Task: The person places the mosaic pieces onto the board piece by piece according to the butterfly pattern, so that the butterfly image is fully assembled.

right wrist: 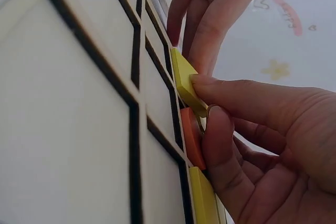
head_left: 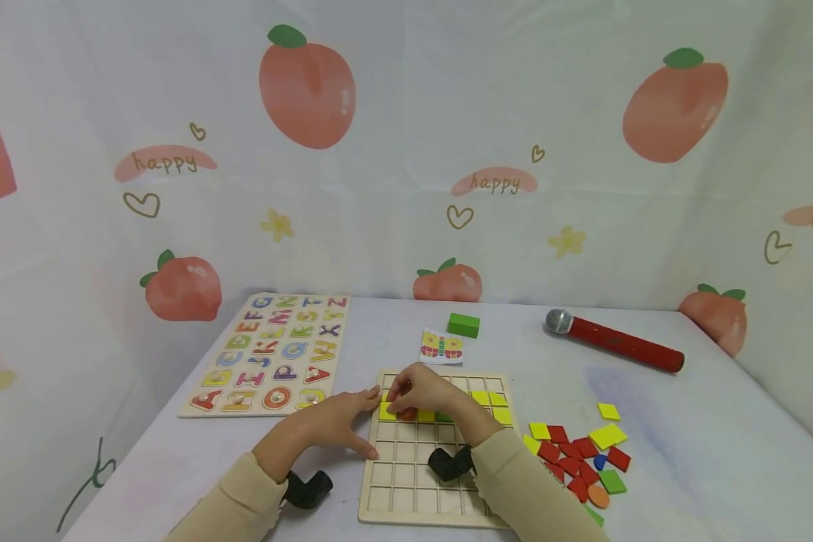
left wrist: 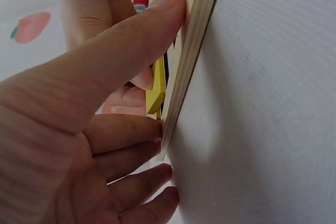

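Observation:
A wooden grid board (head_left: pixel 403 518) lies on the table in the head view. With thumb and fingertip my right hand (head_left: pixel 435 393) pinches a yellow square tile (right wrist: pixel 184 80) at the left end of a row near the board's top. An orange round piece (right wrist: pixel 192 139) and another yellow tile (right wrist: pixel 205 195) sit beside it in the same row. My left hand (head_left: pixel 328 421) spreads along the board's left edge, thumb and fingers extended, thumb tip on the rim. More yellow tiles (head_left: pixel 501 415) fill cells at the upper right; my right hand hides part of the upper rows.
Loose red, yellow, green and blue pieces (head_left: pixel 572 452) lie right of the board. Behind it are a picture card (head_left: pixel 442 347) and a green block (head_left: pixel 464 325). An alphabet puzzle board (head_left: pixel 271 354) lies at left, a red microphone (head_left: pixel 616 341) at back right.

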A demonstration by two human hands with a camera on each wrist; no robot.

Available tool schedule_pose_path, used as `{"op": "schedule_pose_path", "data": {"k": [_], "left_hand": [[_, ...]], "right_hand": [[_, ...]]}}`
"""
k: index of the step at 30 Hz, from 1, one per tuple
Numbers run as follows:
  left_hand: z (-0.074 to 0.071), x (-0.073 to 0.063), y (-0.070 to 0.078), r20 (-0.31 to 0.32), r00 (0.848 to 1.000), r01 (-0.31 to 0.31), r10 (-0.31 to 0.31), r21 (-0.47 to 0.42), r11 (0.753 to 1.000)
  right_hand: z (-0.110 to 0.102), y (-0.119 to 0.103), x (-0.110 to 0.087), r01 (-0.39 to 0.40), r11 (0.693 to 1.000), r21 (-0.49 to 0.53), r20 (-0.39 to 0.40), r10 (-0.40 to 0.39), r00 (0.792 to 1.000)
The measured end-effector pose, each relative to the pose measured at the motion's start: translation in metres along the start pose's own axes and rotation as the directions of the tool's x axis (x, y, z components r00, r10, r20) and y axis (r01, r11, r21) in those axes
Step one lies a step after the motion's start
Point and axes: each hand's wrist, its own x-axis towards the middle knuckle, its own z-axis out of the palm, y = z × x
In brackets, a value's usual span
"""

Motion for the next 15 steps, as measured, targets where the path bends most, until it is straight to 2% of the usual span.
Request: {"op": "schedule_pose_path", "data": {"k": [6, 15], "left_hand": [[0.0005, -0.0004, -0.0008, -0.006, 1.000, -0.007, 0.007, 0.000, 1.000], [0.0006, -0.0006, 0.0010, -0.004, 1.000, 0.008, -0.008, -0.001, 1.000]], "right_hand": [[0.0004, 0.0008, 0.0007, 0.006, 1.000, 0.012, -0.001, -0.006, 1.000], [-0.0093, 0.0003, -0.0067, 0.000, 0.999, 0.046, 0.050, -0.002, 0.999]]}}
